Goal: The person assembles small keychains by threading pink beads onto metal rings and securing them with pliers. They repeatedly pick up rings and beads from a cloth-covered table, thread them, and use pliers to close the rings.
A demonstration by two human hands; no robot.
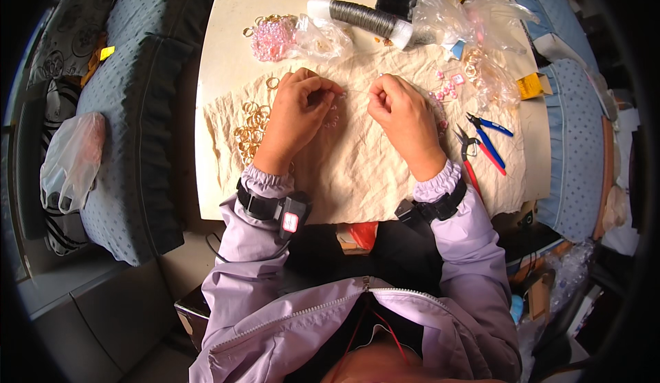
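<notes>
Over a crumpled beige cloth (pixel 357 183), my left hand (pixel 297 111) is closed in a pinch. Opposite it, my right hand (pixel 402 118) pinches too, with a small gap between the two. A thin pale thread (pixel 356 93) stretches across that gap from fingertips to fingertips; whether it carries a bead is too small to tell. Pink beads (pixel 333 117) lie partly hidden beside my left fingers. To the left of that hand is a pile of gold-coloured rings (pixel 251 128). Past my right hand are loose pink beads (pixel 447 87).
Blue-handled pliers (pixel 489 128) and red-handled cutters (pixel 469 159) lie right of my right wrist. At the back are a spool of dark wire (pixel 364 20), pink bead strands (pixel 272 38) and clear plastic bags (pixel 443 15). Blue-covered seats (pixel 134 142) flank the table (pixel 227 56).
</notes>
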